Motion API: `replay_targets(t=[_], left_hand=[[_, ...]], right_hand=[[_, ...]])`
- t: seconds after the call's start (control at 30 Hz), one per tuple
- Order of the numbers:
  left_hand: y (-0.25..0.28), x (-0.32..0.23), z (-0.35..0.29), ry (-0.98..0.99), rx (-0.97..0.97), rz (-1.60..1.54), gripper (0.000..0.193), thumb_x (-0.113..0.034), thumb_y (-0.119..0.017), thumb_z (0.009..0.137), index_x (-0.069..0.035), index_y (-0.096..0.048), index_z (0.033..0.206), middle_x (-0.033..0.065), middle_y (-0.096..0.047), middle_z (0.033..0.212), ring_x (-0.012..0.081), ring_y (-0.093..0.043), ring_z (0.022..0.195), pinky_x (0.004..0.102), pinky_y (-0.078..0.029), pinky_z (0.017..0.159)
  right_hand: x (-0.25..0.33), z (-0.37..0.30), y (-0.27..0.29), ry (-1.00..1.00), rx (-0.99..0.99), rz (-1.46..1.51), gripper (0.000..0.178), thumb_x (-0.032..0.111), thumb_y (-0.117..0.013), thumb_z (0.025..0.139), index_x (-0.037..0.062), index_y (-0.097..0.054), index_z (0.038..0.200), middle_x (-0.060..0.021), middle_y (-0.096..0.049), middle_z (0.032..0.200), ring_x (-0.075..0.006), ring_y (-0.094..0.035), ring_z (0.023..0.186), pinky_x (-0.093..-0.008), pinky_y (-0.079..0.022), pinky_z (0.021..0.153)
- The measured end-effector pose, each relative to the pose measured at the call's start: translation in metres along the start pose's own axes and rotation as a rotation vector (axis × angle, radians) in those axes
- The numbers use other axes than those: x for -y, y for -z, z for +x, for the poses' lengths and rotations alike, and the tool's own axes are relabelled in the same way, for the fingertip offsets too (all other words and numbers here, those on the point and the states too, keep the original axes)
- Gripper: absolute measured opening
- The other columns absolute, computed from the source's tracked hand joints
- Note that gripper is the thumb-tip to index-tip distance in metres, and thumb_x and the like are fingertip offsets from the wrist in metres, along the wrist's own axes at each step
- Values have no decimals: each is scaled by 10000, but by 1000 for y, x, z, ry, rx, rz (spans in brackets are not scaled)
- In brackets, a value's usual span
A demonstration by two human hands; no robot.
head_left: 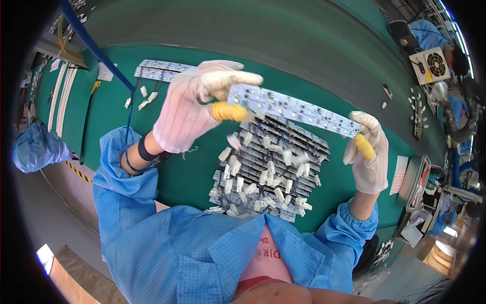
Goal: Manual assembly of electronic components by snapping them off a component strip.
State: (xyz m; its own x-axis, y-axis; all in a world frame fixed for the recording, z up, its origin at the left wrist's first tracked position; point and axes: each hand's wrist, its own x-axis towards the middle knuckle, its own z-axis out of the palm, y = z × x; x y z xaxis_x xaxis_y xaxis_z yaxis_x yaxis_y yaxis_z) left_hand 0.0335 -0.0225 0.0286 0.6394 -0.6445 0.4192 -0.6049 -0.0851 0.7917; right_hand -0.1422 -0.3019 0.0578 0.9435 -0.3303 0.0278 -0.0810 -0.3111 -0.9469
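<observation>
A long white LED circuit board strip [293, 111] is held up across my front, sloping down to the right. My left hand [207, 96], in a white striped glove with a yellow thumb cover, pinches its left end. The right end sits between the thumb and fingers of my right hand [368, 152], gloved the same way. Below the strip lies a stack of similar boards [283, 157] in overlapping rows, with many white connectors [263, 177] on dark wires. Some connectors just under the held strip are blurred.
More LED strips [164, 68] lie at the far left of the green mat [187, 177], near a few loose white connectors [147, 99]. A blue coiled cord [96, 45] hangs at left. To the right stand a metal tray [414, 182] and a box with a fan [430, 66].
</observation>
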Motion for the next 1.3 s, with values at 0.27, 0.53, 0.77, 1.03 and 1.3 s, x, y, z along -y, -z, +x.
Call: replay_targets(t=[0.27,0.53,0.77,1.03,1.3], left_hand=[[7,3,10,410,100,-182,454,-184,-703,844,40,-591,1223,140,-690,1063,187,-698,896,266,-509,877],[6,7,1,-30,25,-9,479,-276,-838,666,-130,-711,1104,94,-695,1025,178,-655,898,290,-481,749],[-1,-1,2,124,42,-208,373,-197,-723,821,-91,-665,1174,22,-727,761,72,-610,953,232,-461,773],[-4,6,16,420,112,-98,396,-86,-532,930,13,-537,1314,69,-707,867,70,-603,879,238,-413,914],[-6,10,12,343,19,-4,399,-257,-561,950,-25,-587,1273,44,-725,778,63,-586,833,237,-427,875]], right_hand=[[17,-12,-9,-97,-55,115,572,383,-684,854,-28,-510,1211,-33,-592,668,-72,-506,476,-181,-358,485],[5,1,2,-10,20,-29,451,357,-569,929,0,-544,1203,-51,-605,661,-87,-538,508,-213,-406,500],[6,-4,0,-64,-15,51,618,463,-651,874,-37,-514,1210,-35,-579,653,-66,-483,489,-198,-367,492],[23,-15,-4,-106,75,265,726,477,-729,801,-63,-505,1231,-110,-650,873,-94,-572,532,-187,-412,502],[20,-6,1,-6,150,211,699,496,-688,828,-44,-522,1240,-82,-639,687,-102,-595,575,-205,-442,565]])
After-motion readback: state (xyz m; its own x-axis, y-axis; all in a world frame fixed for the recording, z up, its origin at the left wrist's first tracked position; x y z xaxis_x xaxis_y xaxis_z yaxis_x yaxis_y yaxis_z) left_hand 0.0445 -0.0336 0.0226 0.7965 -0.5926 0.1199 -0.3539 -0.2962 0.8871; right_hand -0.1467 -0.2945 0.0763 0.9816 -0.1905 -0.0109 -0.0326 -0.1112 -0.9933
